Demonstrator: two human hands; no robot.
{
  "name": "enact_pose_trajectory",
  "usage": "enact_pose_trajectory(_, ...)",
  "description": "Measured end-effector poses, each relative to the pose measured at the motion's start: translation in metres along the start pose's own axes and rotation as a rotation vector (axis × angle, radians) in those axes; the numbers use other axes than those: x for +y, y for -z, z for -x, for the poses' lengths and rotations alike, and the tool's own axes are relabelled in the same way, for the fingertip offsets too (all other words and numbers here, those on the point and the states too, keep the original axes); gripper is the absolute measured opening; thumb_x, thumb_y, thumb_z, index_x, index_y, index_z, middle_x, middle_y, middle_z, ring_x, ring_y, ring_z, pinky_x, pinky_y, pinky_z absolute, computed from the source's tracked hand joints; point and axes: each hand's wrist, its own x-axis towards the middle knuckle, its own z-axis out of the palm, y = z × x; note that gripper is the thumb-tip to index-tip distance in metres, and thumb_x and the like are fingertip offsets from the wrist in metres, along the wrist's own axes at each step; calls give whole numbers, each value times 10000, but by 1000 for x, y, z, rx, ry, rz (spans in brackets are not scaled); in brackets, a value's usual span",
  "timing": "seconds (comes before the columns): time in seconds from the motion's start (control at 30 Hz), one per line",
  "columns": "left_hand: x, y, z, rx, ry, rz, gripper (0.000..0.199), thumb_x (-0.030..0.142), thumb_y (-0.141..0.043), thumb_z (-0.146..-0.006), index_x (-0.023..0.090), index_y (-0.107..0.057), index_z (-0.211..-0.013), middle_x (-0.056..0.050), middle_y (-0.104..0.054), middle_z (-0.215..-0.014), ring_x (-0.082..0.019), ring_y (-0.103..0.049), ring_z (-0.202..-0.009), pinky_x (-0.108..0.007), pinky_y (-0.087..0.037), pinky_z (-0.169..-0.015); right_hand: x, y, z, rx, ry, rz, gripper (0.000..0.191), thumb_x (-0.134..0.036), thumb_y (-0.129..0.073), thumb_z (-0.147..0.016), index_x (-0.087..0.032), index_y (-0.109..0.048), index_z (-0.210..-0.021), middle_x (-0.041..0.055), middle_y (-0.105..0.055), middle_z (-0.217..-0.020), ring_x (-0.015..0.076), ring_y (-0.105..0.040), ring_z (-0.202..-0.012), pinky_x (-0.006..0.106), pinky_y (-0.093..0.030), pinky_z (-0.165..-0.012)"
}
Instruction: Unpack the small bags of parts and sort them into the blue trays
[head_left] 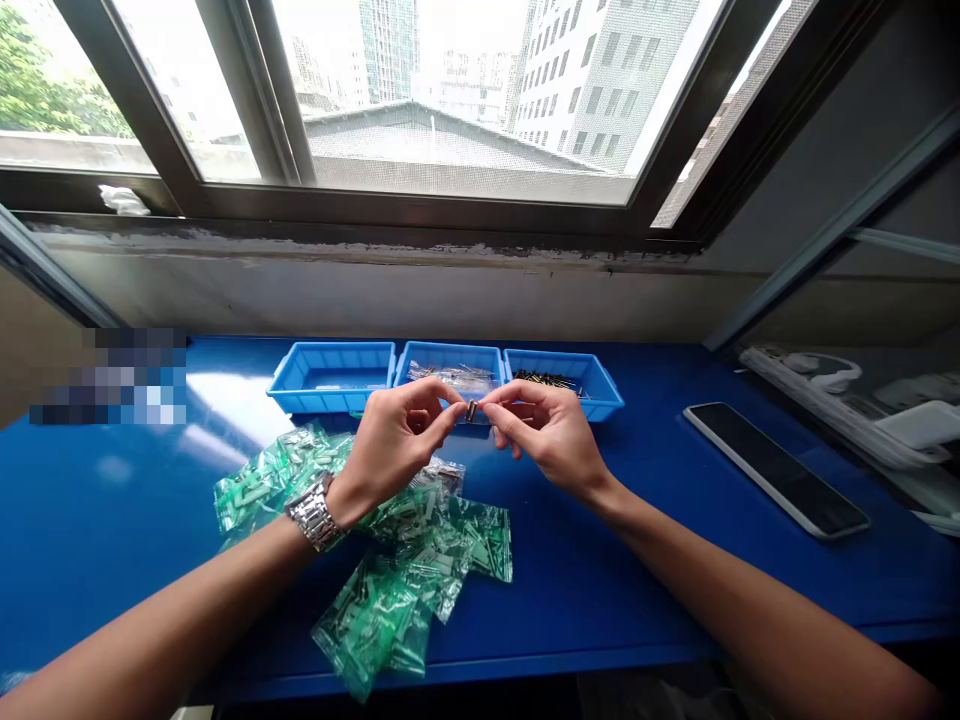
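Note:
My left hand (397, 435) and my right hand (551, 435) meet in front of the middle blue bin. Both are closed in a pinch on one small dark metal piece (471, 411), too small to name more exactly. A silver watch is on my left wrist. Beneath and around my left hand lie several green plastic packets (382, 605) with small parts inside. Just behind my hands, the middle bin (448, 352) holds thin metal pieces in clear plastic. The right bin (600, 385) contains dark and brass-coloured pins.
The left blue bin (330, 400) has a little clear material at its bottom. A phone (776, 470) lies on the blue table (600, 610) to the right, beside a shelf with white items (825, 375). A window and wall bound the back.

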Motion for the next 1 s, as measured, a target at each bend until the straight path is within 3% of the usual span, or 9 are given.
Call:
enact_pose_trajectory(0.13,-1,0,1,16,-19,30,165,335,-739,-967,172,-728,-945,24,-627,-556,-87,-534,-413,-185,-439,-381,0,0,0,26,22,21,199,-387,-802,-907,-189,-800,-897,-15,-637,-578,108,-549,-454,239,-427,-415)
enact_pose_trajectory(0.23,-3,1,1,34,-72,10,125,302,-731,-973,177,-724,-970,-6,-716,-639,-126,-672,-507,-205,-535,-446,0,0,1,18,9,-2,230,-410,-791,-917,-181,-802,-934,-11,-654,-556,121,-582,-424,247,-437,-396)
enact_pose_trajectory(0.33,-4,2,1,75,-182,-101,74,237,-704,-984,185,-739,-1022,-55,-811,-906,-182,-794,-816,-271,-653,-670,-1,0,1,17,18,-31,223,-385,-772,-930,-178,-798,-1010,67,-788,-802,186,-743,-593,262,-527,-435)
enact_pose_trajectory(0.47,-6,2,0,103,-270,-155,154,157,-677,-992,199,-732,-1129,-59,-801,-1138,-199,-767,-1056,-348,-652,-914,-2,1,1,41,85,22,213,-286,-726,-955,-217,-790,-1146,97,-787,-1192,218,-794,-815,286,-614,-517)
enact_pose_trajectory(0.63,-5,2,1,151,-282,-176,156,155,-690,-990,193,-729,-1136,-57,-801,-1123,-188,-768,-984,-333,-644,-882,-5,-1,5,56,133,91,282,-318,-719,-974,-263,-766,-1247,84,-757,-1296,283,-783,-1038,323,-660,-586)
enact_pose_trajectory(1.0,-4,4,1,189,-347,-224,132,172,-685,-1002,201,-728,-1123,-57,-801,-1104,-181,-760,-966,-327,-638,-864,-9,-1,10,50,197,158,318,-289,-682,-998,-268,-742,-1309,87,-740,-1346,307,-792,-1063,360,-687,-607)
